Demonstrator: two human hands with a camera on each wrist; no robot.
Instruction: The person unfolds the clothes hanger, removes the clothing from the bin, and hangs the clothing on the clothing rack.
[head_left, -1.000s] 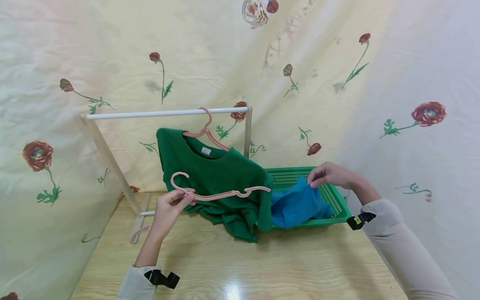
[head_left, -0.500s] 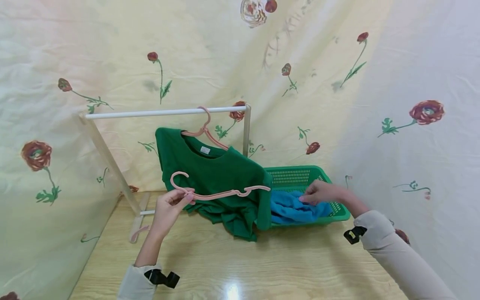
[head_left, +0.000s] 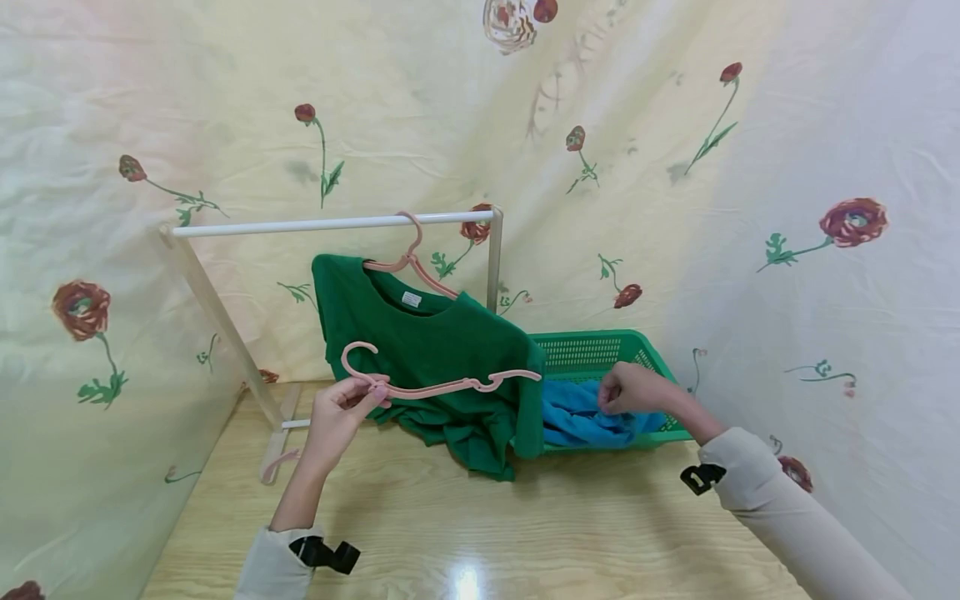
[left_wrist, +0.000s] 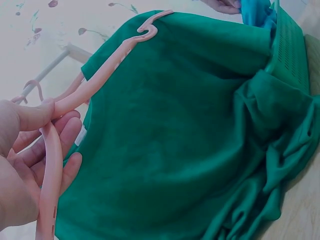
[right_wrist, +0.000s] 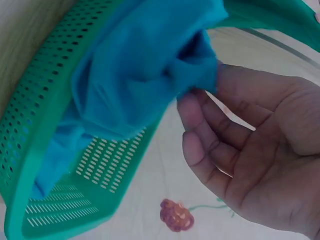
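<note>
Lower now, right hand (head_left: pixel 637 390) dips, pinching blue cloth (head_left: pixel 570 414) | cloth slumps bunched in green basket (head_left: pixel 585 352), off the hanger | left hand (head_left: pixel 334 421) steady, pinching bare pink hanger (head_left: pixel 435 391)

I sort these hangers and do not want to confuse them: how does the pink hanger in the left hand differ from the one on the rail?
The held hanger is bare, while the hung hanger carries a green shirt. The held hanger is pinched by the left hand; the hung hanger hooks over the white rail. Both are pink.
</note>
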